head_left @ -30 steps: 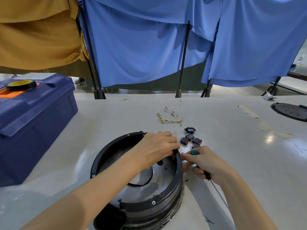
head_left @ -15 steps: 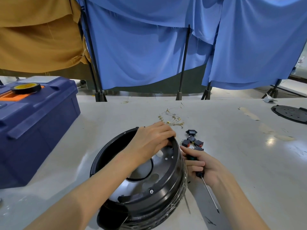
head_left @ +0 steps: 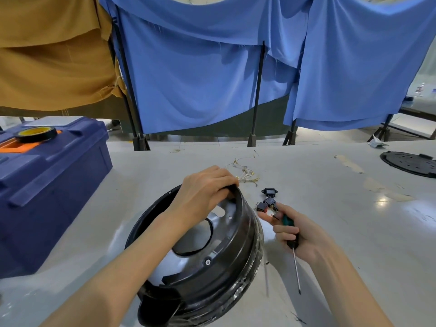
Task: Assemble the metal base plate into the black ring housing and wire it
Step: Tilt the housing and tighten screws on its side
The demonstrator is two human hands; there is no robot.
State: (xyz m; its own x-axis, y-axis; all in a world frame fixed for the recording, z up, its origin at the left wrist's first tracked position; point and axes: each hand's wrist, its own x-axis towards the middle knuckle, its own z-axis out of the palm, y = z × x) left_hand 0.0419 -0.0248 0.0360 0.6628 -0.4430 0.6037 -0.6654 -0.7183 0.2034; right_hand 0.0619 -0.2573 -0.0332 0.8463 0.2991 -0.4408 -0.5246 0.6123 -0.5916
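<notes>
I see ring (head_left: 238, 241) tipped on edge on desk (head_left: 330, 220), plate (head_left: 188, 234) seated inside. Left hand (head_left: 205, 192) clamped over ring's far rim. Right hand (head_left: 295, 230) beside ring, fist around screwdriver (head_left: 293, 253), fingertips nearing connectors (head_left: 269, 202). Risk: ring rolls, plate unseats, if I slacken left grip.

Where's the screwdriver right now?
In the head view, the screwdriver is in the right hand, just right of the black ring housing, shaft pointing down toward the person, near the small black connectors.
</notes>
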